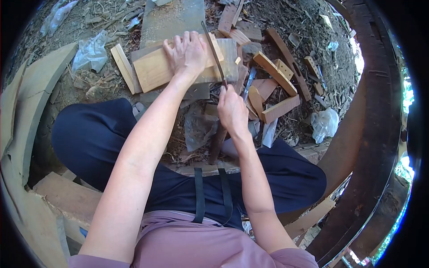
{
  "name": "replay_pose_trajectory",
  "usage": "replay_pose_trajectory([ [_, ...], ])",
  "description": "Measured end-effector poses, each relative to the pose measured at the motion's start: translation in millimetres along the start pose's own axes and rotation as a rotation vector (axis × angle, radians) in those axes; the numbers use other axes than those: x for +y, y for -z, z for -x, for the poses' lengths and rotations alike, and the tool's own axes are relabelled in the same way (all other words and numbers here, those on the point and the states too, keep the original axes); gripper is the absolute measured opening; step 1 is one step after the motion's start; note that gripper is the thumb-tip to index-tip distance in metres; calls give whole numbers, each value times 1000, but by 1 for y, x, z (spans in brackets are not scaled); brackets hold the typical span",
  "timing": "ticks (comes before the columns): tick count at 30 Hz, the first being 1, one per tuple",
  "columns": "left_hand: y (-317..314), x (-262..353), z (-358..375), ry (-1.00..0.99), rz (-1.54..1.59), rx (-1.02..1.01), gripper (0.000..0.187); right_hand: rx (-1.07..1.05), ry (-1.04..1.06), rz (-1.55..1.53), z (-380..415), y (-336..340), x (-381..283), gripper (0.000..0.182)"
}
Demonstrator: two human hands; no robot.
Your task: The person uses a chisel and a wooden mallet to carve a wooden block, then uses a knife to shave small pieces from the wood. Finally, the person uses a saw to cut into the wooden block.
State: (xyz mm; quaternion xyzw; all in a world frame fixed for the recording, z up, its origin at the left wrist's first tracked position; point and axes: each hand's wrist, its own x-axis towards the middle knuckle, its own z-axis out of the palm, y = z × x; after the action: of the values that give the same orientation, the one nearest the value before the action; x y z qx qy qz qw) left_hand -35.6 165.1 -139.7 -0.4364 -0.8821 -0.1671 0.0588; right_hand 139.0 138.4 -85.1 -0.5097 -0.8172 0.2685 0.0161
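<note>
A pale wooden board [153,69] lies across a grey plank support [230,58]. My left hand [187,54] presses on top of the board with its fingers spread. My right hand [233,109] is wrapped round the handle of a long thin dark tool [212,48], a saw or file, whose blade points away from me. The blade lies across the board's right end, just right of my left hand. Whether it has cut into the wood cannot be made out.
Several wood offcuts [280,109] lie on the littered ground to the right, near a long brown bar [288,62]. Plastic bags [325,124] are on both sides. A large curved dark beam [364,134] stands at the right, curved pale boards [33,102] at the left.
</note>
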Motion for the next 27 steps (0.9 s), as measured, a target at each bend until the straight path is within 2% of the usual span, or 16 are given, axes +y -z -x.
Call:
replay_pose_trajectory([
  [5, 3, -2, 1, -46, -35, -7, 32, -46, -14, -30, 22, -3, 9, 31],
  [9, 0, -2, 1, -45, 7, -17, 30, 5, -19, -30, 25, -6, 7, 30],
  [13, 2, -2, 2, -38, 34, -19, 28, 22, 41, 3, -20, -9, -17, 30],
  [18, 7, 0, 1, -59, -6, -6, 26, 38, -3, -28, 30, -9, 5, 31],
  [20, 7, -1, 3, -63, 19, -36, 26, -71, -66, -52, 44, -4, 5, 32],
  [27, -4, 1, 5, -31, 20, 6, 27, 40, -12, -22, 18, -8, 1, 31],
])
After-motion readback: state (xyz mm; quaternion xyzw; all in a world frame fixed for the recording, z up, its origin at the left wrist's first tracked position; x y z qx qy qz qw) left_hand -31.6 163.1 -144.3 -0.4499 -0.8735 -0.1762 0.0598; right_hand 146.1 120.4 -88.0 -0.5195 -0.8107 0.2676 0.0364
